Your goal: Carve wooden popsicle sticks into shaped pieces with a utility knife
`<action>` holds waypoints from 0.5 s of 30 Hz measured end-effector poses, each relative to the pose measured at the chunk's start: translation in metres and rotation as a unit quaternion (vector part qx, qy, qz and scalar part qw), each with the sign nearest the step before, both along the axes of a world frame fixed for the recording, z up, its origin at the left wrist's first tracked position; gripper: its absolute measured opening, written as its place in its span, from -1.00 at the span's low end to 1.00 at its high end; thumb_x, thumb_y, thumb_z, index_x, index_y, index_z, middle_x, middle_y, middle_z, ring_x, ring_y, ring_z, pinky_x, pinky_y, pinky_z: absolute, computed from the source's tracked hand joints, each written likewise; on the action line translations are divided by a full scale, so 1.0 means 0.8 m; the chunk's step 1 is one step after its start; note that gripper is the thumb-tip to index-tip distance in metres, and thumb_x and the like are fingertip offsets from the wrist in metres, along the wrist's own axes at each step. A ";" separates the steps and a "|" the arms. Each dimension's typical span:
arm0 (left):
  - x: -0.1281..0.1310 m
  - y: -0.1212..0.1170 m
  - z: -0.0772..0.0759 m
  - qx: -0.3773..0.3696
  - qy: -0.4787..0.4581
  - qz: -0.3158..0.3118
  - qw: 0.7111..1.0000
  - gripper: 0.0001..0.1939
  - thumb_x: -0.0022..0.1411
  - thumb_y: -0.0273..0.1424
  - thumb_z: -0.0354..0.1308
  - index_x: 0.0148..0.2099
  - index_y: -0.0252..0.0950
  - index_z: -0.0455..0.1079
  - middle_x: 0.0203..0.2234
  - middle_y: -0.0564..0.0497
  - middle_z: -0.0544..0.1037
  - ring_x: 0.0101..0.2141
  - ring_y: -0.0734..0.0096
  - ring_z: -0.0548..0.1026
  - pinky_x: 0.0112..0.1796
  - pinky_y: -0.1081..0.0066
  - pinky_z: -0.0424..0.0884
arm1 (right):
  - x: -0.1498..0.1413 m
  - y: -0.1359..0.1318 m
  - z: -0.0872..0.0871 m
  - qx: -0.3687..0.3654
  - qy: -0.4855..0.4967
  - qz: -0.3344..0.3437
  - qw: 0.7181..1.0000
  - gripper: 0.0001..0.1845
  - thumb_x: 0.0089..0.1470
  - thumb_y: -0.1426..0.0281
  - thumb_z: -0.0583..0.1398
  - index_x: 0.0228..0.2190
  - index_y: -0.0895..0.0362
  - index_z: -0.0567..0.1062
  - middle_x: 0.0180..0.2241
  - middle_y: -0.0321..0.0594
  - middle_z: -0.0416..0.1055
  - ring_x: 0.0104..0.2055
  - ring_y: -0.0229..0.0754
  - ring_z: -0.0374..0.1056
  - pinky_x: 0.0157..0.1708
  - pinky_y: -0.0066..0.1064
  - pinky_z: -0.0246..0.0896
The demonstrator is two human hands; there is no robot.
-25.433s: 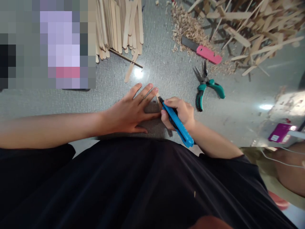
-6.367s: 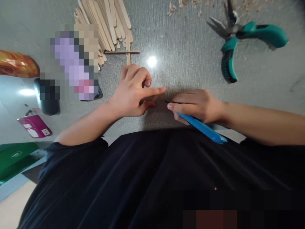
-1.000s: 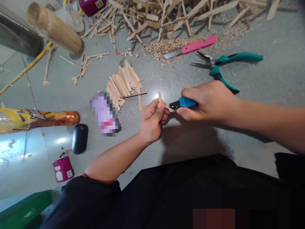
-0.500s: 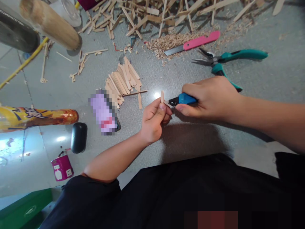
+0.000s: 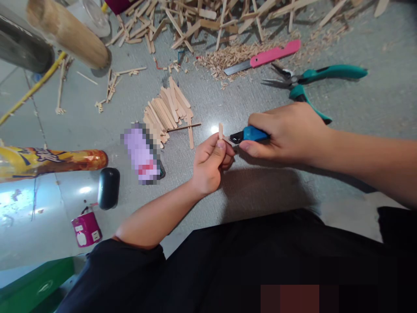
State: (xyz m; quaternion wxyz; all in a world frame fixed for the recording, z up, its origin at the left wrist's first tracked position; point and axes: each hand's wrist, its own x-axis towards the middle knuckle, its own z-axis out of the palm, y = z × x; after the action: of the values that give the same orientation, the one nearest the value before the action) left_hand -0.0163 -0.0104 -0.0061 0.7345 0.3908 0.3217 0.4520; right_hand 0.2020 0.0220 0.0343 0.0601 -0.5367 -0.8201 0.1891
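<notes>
My left hand is closed, pinching a short wooden craft stick between thumb and fingers, its rounded end pointing up. My right hand is wrapped round a blue-and-black utility knife. The knife's black nose points left at the stick; its blade lies close to the left fingertips, and I cannot tell whether it touches the wood. Up and left of my left hand lies a pile of short craft sticks. Beyond my right hand rest teal-handled long-nose pliers.
A pink-handled saw lies by wood shavings. Many sticks are heaped at the back. To the left are a blurred purple phone-like object, a black case, a magenta device, a yellow tube and a wooden cylinder.
The knife's nose and the craft stick have shifted very slightly, and less of the blade shows. Both hands keep their grips; the whole view has drifted a little.
</notes>
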 end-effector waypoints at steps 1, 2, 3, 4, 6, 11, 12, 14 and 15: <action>0.000 0.001 0.000 0.002 -0.003 -0.002 1.000 -0.47 0.57 0.06 0.27 -0.30 -0.23 0.34 -0.65 0.28 0.01 -0.63 0.62 -0.03 -0.53 0.49 0.02 | 0.000 0.000 -0.001 0.003 0.001 0.002 1.000 -0.45 0.36 -0.18 0.18 -0.29 0.02 0.61 -0.45 -0.05 0.57 -0.41 0.10 0.46 -0.37 -0.19 -0.14; 0.000 0.002 0.001 0.005 -0.006 -0.002 1.000 -0.48 0.58 0.05 0.26 -0.29 -0.23 0.34 -0.65 0.28 0.00 -0.63 0.62 -0.03 -0.53 0.49 0.02 | 0.001 0.000 -0.001 0.004 0.004 0.003 1.000 -0.46 0.36 -0.17 0.18 -0.30 0.02 0.59 -0.46 -0.06 0.56 -0.42 0.09 0.45 -0.38 -0.19 -0.14; 0.001 0.002 0.002 0.008 -0.006 -0.003 1.000 -0.48 0.59 0.05 0.25 -0.29 -0.23 0.33 -0.66 0.28 0.00 -0.63 0.62 -0.03 -0.53 0.49 0.02 | 0.001 0.000 -0.002 0.007 0.010 0.004 1.000 -0.46 0.35 -0.17 0.18 -0.31 0.02 0.58 -0.47 -0.07 0.54 -0.43 0.08 0.43 -0.38 -0.19 -0.14; 0.001 0.002 0.003 0.013 -0.005 -0.002 1.000 -0.48 0.60 0.05 0.24 -0.29 -0.23 0.34 -0.66 0.28 0.01 -0.63 0.63 -0.02 -0.53 0.50 0.02 | 0.001 0.000 -0.002 0.011 0.021 0.005 1.000 -0.47 0.35 -0.16 0.19 -0.31 0.02 0.55 -0.49 -0.09 0.51 -0.45 0.06 0.41 -0.38 -0.18 -0.15; 0.000 0.000 0.002 0.033 -0.002 -0.004 0.999 -0.51 0.60 0.05 0.24 -0.24 -0.23 0.35 -0.65 0.28 0.05 -0.64 0.63 0.00 -0.54 0.51 0.02 | 0.002 -0.001 -0.003 0.025 0.073 0.000 0.997 -0.49 0.32 -0.17 0.20 -0.30 0.01 0.50 -0.52 -0.15 0.44 -0.48 0.02 0.34 -0.39 -0.18 -0.12; -0.004 -0.013 -0.021 0.082 0.026 -0.086 0.993 -0.65 0.59 -0.19 0.33 0.19 -0.12 0.25 -0.60 0.36 0.21 -0.67 0.64 0.01 -0.59 0.56 -0.05 | 0.002 -0.009 -0.004 -0.013 0.321 -0.028 0.947 -0.55 0.25 -0.12 0.36 -0.24 -0.04 0.42 -0.46 -0.33 0.39 -0.46 -0.12 0.26 -0.37 -0.18 0.18; -0.004 -0.013 -0.025 0.084 0.040 -0.106 0.990 -0.62 0.58 -0.20 0.34 0.20 -0.11 0.22 -0.60 0.38 0.21 -0.68 0.65 0.01 -0.59 0.56 -0.06 | 0.002 -0.011 -0.004 -0.024 0.342 -0.030 0.939 -0.59 0.26 -0.07 0.37 -0.23 -0.06 0.44 -0.42 -0.31 0.43 -0.42 -0.11 0.30 -0.35 -0.16 0.23; -0.005 -0.011 -0.025 0.080 0.049 -0.133 0.987 -0.60 0.57 -0.20 0.35 0.19 -0.10 0.19 -0.61 0.39 0.21 -0.69 0.64 0.05 -0.57 0.56 -0.03 | -0.001 -0.016 -0.005 -0.028 0.360 -0.039 0.932 -0.66 0.28 -0.02 0.38 -0.23 -0.07 0.48 -0.33 -0.25 0.51 -0.33 -0.05 0.40 -0.27 -0.10 0.31; -0.006 -0.008 -0.018 0.070 0.059 -0.144 0.985 -0.60 0.56 -0.19 0.36 0.19 -0.10 0.21 -0.59 0.38 0.25 -0.67 0.62 0.12 -0.56 0.55 0.02 | -0.002 -0.017 -0.004 -0.024 0.369 -0.049 0.928 -0.66 0.28 -0.02 0.39 -0.24 -0.08 0.49 -0.30 -0.22 0.53 -0.29 -0.01 0.43 -0.23 -0.07 0.33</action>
State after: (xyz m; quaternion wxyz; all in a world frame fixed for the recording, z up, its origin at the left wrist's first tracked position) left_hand -0.0208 -0.0172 -0.0205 0.7428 0.5094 0.2723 0.3386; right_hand 0.2003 0.0085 0.0308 0.3546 -0.4702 -0.7079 0.3899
